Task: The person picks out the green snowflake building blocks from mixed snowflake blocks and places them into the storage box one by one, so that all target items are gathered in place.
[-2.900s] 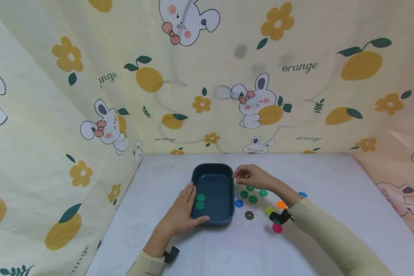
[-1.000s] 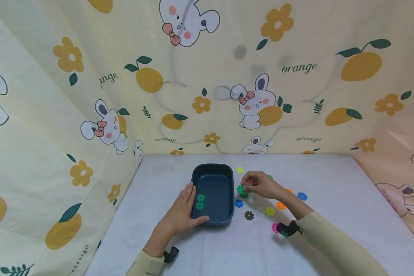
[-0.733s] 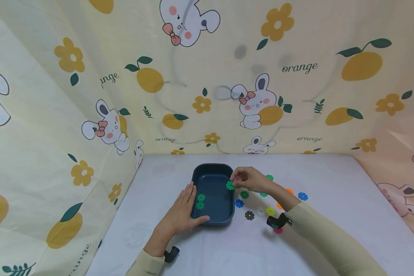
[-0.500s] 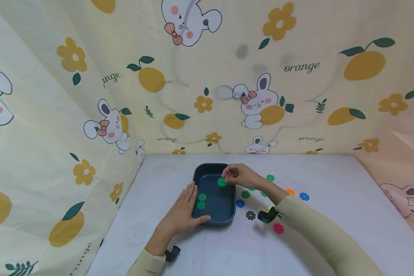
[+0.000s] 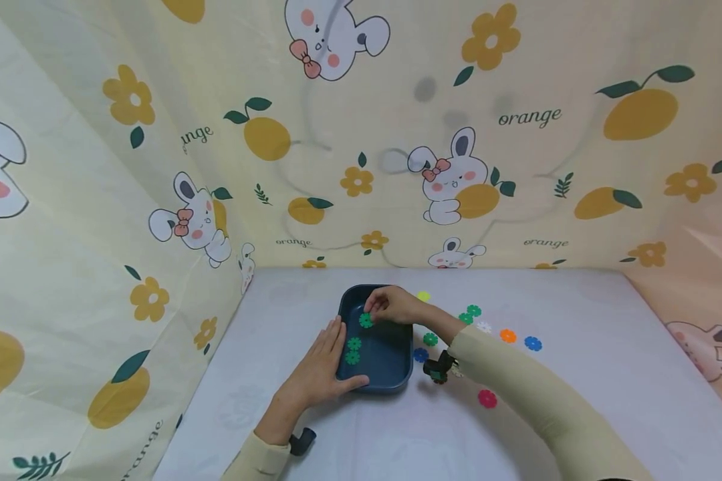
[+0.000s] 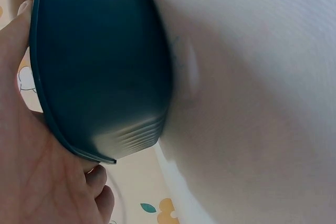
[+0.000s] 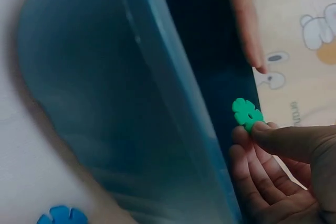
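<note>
A dark blue rectangular bin (image 5: 388,357) stands on the white table. My left hand (image 5: 315,369) rests along its left side, fingers straight against the rim and thumb at the near corner. Over the inside of the bin, my right hand (image 5: 397,304) pinches a green flower-shaped plastic disc (image 5: 366,321) between thumb and fingers. The right wrist view shows that disc held upright at the fingertips. Two more green discs (image 5: 353,351) lie on the bin's floor near the left wall. In the left wrist view the bin's outer wall (image 6: 105,61) fills the upper left.
Right of the bin, loose flower discs lie scattered: yellow (image 5: 424,296), several green (image 5: 430,339), white (image 5: 484,327), orange (image 5: 508,336), blue (image 5: 421,355) and red-pink (image 5: 487,399). My right sleeve (image 5: 517,374) and wrist camera (image 5: 439,367) cover some. A printed curtain (image 5: 361,220) surrounds the table.
My right hand picked up a green disc from the table right of the bin and carried it left over the rim into the bin's space. The left hand stays in place.
</note>
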`<state>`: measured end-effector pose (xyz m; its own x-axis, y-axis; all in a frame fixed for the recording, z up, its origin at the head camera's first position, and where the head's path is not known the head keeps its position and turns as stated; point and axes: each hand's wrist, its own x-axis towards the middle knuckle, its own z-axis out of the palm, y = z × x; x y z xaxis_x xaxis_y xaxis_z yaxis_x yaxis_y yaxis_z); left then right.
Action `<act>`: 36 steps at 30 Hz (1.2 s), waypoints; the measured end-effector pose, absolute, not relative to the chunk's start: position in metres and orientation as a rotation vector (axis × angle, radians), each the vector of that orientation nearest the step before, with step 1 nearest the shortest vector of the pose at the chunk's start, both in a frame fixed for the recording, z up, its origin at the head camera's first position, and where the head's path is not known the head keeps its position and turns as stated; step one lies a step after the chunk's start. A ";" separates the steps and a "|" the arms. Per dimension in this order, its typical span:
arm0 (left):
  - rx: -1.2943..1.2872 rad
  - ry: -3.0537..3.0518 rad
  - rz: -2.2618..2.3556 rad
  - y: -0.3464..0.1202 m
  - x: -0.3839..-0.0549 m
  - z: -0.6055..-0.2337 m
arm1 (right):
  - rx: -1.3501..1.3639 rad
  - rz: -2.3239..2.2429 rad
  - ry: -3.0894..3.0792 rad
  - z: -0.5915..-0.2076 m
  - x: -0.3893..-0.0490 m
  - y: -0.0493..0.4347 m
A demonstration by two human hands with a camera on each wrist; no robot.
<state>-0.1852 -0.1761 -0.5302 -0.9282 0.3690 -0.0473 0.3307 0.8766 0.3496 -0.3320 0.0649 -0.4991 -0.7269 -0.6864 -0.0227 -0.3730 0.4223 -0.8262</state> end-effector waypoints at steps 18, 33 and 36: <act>0.569 2.930 0.544 -0.176 -0.184 -0.530 | -0.790 -1.128 2.314 -0.515 -0.340 0.045; 0.568 2.921 0.553 -0.177 -0.185 -0.530 | -0.790 -1.106 2.293 -0.527 -0.342 0.038; 0.574 2.925 0.554 -0.178 -0.185 -0.529 | -0.814 -1.107 2.296 -0.528 -0.342 0.036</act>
<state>-0.1852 -0.1778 -0.5295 -0.9226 0.3840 -0.0362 0.3441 0.8619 0.3724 -0.3424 0.0360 -0.5277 -0.7183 -0.6801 -0.1467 -0.3089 0.5007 -0.8086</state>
